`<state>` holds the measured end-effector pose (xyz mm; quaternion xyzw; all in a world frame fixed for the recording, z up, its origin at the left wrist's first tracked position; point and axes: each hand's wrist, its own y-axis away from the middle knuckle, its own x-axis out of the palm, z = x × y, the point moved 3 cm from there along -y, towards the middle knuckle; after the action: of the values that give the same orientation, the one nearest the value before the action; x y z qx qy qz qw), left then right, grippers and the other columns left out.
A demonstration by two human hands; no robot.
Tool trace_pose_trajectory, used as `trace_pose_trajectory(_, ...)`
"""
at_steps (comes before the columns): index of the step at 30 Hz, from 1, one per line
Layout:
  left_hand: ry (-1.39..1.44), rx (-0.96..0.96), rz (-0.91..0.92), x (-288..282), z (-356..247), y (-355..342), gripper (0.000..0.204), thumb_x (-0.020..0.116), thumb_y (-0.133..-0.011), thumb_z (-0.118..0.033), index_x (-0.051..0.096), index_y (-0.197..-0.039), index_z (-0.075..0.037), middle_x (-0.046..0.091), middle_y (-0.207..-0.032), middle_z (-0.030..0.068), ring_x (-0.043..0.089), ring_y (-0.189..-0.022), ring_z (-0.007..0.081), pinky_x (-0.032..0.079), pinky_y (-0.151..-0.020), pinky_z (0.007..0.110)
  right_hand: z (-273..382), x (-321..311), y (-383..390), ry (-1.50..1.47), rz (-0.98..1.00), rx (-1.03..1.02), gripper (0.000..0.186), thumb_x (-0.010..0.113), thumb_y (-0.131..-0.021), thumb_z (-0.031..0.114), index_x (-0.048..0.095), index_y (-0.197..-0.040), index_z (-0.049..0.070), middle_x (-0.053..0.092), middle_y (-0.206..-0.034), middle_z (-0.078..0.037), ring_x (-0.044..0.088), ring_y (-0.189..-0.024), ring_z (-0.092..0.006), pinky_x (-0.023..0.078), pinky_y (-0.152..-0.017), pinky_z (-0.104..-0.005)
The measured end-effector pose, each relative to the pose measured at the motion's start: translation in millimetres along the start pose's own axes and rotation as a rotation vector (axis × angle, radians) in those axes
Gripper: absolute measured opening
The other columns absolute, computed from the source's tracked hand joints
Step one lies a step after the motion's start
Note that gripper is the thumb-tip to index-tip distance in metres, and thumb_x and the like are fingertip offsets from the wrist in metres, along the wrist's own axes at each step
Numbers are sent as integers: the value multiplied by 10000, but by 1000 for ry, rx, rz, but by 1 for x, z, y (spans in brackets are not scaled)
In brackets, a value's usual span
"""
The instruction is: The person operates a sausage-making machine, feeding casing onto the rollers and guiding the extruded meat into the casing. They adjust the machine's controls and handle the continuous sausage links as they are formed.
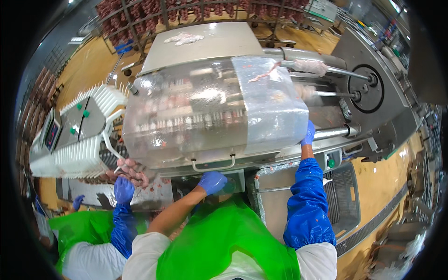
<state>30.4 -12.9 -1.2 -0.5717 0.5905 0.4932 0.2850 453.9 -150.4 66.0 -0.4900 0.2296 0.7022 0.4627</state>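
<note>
My left hand (213, 182), in a purple glove, is at the machine's front, just below the white handle (213, 166) of the clear cover and over a grey tray (237, 181). Its fingers are too unclear to read. At the right lower edge of the plastic sheet (270, 107) that lies over the cover is my gloved right hand (308, 134); its fingers point away from me, partly hidden. Under the clear cover (186, 112) pinkish sausage links show blurred. Beyond the sheet, a bunched pale casing (311, 67) sits on a metal stuffing tube (347, 73).
At left a co-worker's gloved hand (123, 190) is by linked sausages (133, 173) below a white hook conveyor (70, 151). A grey crate (344, 196) and a metal tray (275, 189) stand near my right arm. Racks of hanging sausages (140, 21) are behind.
</note>
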Motion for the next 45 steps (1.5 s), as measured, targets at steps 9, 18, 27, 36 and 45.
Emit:
trace_pose_trajectory(9,-49,43,24,-3,-4,-8,196,630,-810,-298,734,-910,-164,709,-902,73,667,-856,303,528,-735,433,21,-32,20,-79,-58,-14,285,576,-844,344,719,-1025,176,689,-959,-163,651,-908,-378,507,-802,-456)
trace_pose_trajectory(18,15,90,-84,2,-2,-7,173,633,-755,-265,728,-865,-171,705,-884,92,662,-816,319,516,-691,445,18,-24,15,-89,-28,4,282,523,-852,284,723,-1039,217,691,-982,-139,658,-910,-360,515,-830,-445)
trace_pose_trajectory(27,16,89,-94,2,-1,-9,173,618,-760,-277,732,-856,-191,705,-865,76,665,-808,310,515,-685,447,16,-22,12,-54,-38,-6,262,525,-850,283,724,-1004,209,692,-963,-140,659,-898,-358,516,-812,-451)
trace_pose_trajectory(36,-82,46,-34,3,-3,-10,186,628,-791,-303,753,-892,-210,716,-893,60,672,-805,294,524,-702,430,19,-24,12,-7,-18,2,245,517,-858,286,717,-969,200,691,-955,-140,662,-880,-365,520,-786,-470)
trace_pose_trajectory(45,-10,113,-124,7,1,-4,165,635,-761,-305,708,-803,-162,674,-791,114,649,-751,337,495,-635,477,19,-23,17,3,-35,-21,242,516,-864,286,716,-959,187,690,-950,-149,661,-871,-370,521,-771,-470)
